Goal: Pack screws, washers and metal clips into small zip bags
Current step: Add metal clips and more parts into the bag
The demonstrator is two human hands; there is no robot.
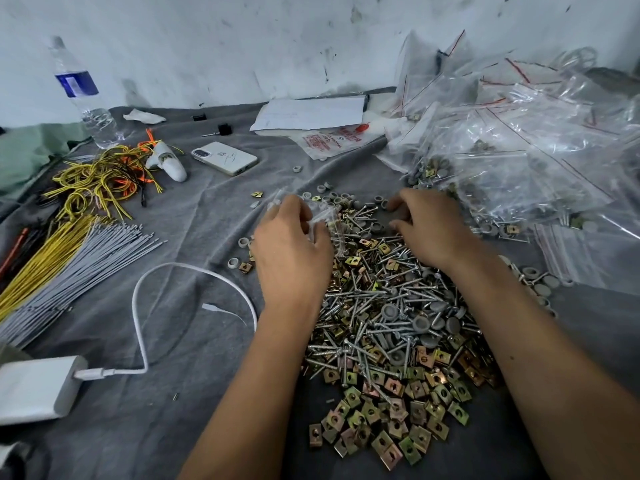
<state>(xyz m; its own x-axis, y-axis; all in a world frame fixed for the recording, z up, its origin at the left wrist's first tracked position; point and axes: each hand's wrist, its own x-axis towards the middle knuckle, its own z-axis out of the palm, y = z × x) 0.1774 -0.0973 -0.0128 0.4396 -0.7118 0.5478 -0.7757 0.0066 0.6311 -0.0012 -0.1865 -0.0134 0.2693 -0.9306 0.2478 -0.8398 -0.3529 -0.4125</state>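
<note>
- Screws point(377, 299), grey washers point(420, 322) and brass-coloured metal clips point(381, 417) lie mixed in one big loose heap on the grey cloth point(194, 341), directly between the person's forearms; the clips gather mostly at the near end, the screws in the middle, more washers at the far end.
- Left hand point(294, 251) holds a small clear zip bag point(325, 223) at the far left edge of the heap, fingers curled round the plastic; whether anything is already inside it I cannot tell.
- Right hand point(429, 226) rests on the far end of the heap with fingers bent down among the washers, apparently picking; what its fingertips hold, if anything, is hidden.
- Done so far, as I judge it: a large mound of filled bags point(519, 161) lies to the right against the wall, with washers, clips and screws showing through the plastic.
- Left to do: the loose heap is large, so much packing seems to remain; a flat stack of empty bags point(568, 251) waits on the right, just beyond the right forearm.
- Step in hand, likely: filling the one bag in the left hand with a set of parts, then sealing it.
- Off to the left, apart from the work, lie a phone point(225, 158), a water bottle point(83, 95), bundled wires point(100, 178) and a white charger point(34, 389) with its cable.
</note>
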